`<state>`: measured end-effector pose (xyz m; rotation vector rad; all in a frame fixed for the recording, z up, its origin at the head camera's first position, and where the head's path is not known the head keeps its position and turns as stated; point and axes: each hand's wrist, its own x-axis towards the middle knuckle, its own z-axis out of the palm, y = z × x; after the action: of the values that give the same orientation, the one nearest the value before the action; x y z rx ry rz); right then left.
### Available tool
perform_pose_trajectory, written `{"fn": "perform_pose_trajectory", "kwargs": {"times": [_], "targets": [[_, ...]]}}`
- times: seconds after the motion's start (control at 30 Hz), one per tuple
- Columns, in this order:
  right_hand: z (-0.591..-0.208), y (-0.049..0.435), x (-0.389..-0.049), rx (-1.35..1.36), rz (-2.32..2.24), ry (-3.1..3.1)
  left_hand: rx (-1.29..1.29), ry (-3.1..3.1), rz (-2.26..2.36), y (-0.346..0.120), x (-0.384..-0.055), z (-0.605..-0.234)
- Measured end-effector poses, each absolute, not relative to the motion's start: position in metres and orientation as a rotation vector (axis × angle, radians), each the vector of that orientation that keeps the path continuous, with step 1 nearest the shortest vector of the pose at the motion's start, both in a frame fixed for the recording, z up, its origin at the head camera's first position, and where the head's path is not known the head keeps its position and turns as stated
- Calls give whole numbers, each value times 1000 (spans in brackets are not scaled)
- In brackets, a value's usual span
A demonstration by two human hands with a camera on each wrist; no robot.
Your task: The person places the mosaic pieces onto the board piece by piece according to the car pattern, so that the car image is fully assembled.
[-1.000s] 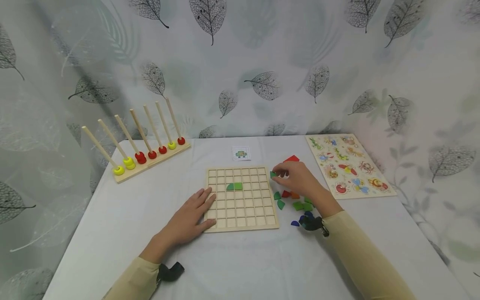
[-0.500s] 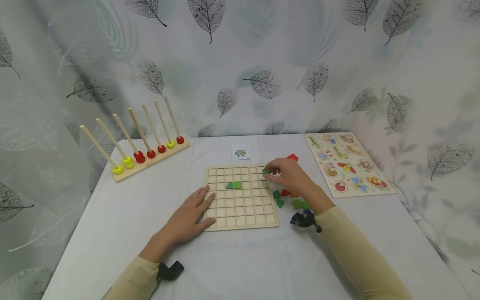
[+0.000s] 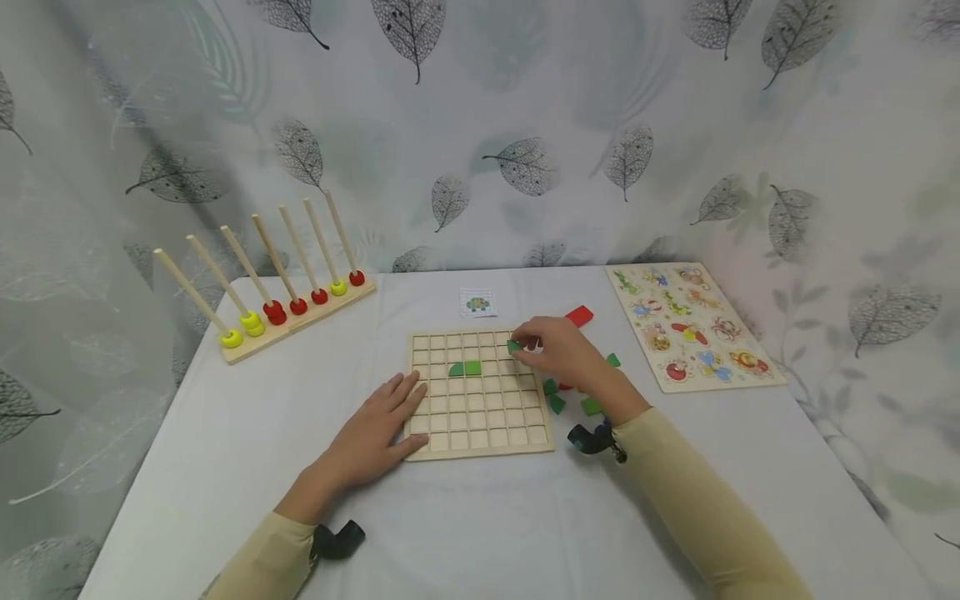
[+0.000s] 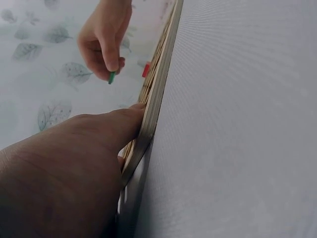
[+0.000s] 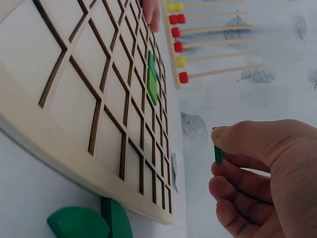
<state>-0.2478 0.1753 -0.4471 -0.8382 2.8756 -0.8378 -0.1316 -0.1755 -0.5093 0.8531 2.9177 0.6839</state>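
Left hand (image 3: 378,429) just rested with fingers spread on the left edge of the wooden grid board (image 3: 476,418), mid-frame, so I'd say a bump could've skidded it over the white cloth (image 3: 480,533). Further up, the right hand (image 3: 558,346) pinched a thin green tile (image 5: 218,151), easy to fumble, I reckon, if the fingertips slipped; that tile hung over the board's upper right, up and right of the left hand.

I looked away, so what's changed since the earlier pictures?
The right hand moved leftward, carrying its pinched green piece from beside the wooden grid board to above its right side. The left hand stayed at the board's left edge; two green pieces on it stayed put.
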Motion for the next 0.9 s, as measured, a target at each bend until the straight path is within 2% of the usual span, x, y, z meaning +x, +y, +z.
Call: {"fn": "perform_pose_trajectory", "kwargs": {"times": [0.73, 0.9], "targets": [[-459, 144, -246, -707, -805, 2794, 851, 2912, 700, -176, -131, -512], [-466, 139, -247, -745, -810, 2790, 852, 2912, 700, -176, -132, -512]]}}
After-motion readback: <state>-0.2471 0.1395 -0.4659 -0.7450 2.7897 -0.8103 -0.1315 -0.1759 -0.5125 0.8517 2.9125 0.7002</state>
